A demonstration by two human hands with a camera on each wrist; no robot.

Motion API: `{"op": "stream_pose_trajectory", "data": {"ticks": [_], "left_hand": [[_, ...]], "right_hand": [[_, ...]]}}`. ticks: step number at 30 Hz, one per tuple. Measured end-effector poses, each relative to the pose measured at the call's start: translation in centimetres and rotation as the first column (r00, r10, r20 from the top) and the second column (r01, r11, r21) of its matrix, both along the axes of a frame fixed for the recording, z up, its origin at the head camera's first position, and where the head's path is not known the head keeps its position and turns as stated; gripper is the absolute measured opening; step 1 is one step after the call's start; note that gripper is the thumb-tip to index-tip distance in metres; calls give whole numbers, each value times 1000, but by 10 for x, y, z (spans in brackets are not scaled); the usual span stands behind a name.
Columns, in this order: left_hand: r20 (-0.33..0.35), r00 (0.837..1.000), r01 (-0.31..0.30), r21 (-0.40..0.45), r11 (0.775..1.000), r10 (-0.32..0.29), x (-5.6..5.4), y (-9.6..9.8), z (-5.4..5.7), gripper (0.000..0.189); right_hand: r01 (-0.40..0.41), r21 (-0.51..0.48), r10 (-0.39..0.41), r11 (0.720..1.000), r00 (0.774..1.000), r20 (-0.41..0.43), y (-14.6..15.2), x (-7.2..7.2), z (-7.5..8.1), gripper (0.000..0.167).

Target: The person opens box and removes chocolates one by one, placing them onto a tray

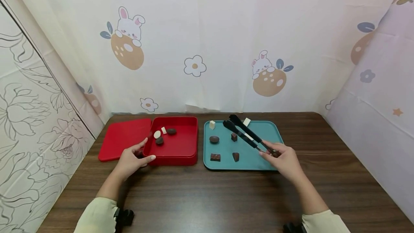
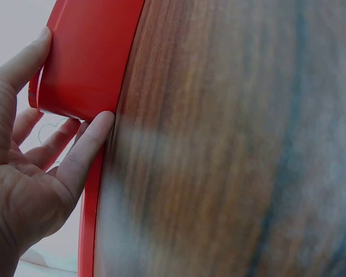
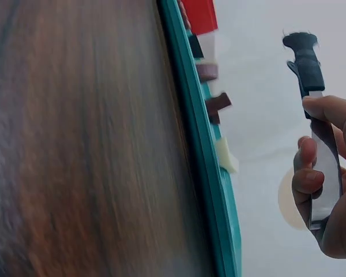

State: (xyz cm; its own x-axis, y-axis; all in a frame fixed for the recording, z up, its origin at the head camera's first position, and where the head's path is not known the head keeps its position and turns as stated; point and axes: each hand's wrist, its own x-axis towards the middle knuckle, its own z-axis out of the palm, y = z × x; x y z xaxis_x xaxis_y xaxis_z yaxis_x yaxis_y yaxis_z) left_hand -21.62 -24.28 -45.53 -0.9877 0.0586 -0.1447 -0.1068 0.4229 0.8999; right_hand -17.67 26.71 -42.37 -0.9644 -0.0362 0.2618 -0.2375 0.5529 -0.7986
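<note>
My left hand (image 1: 130, 159) holds the near left corner of a red box (image 1: 181, 146), thumb on the front wall and fingers at the left side. Inside the box lie a round white piece (image 1: 157, 134), a small white piece (image 1: 164, 130) and two dark chocolates (image 1: 171, 131). My right hand (image 1: 284, 159) grips black-tipped metal tongs (image 1: 245, 128) above a teal tray (image 1: 223, 165). Their two tips stand slightly apart, with no piece visible between them. On the tray are an oval chocolate (image 1: 214, 139), a chocolate cube (image 1: 234, 137), a rectangular chocolate (image 1: 215, 157), a wedge-shaped one (image 1: 235, 156) and white pieces (image 1: 212, 124).
A red lid (image 1: 121, 139) lies left of the box, close against it. The brown wooden table (image 1: 203, 197) extends in front of box and tray. Behind its far edge hangs a printed curtain (image 1: 168, 89), with more patterned cloth on both sides.
</note>
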Motion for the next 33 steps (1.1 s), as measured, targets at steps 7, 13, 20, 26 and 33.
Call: {"op": "stream_pose_trajectory", "data": {"ticks": [7,13,20,26,33], "left_hand": [[14,1000,-9,-10,1000,9,-2,0,-1,92],[11,1000,-6,-13,1000,6,-2,-1,-1,92],[20,1000,-11,-16,1000,11,0,1,1,91],[0,1000,-2,-16,1000,2,1,2,1,89],[-2,1000,-5,-38,999,5,1,2,2,90]], "right_hand": [[-2,9,2,1000,998,-70,-17,-2,6,39],[-18,83,25,996,995,-95,-32,-9,12,41],[-60,200,86,978,989,-124,-49,-18,20,37],[-111,315,149,942,984,-100,-62,-25,29,41],[-216,368,225,904,974,19,-81,-33,42,42]]}}
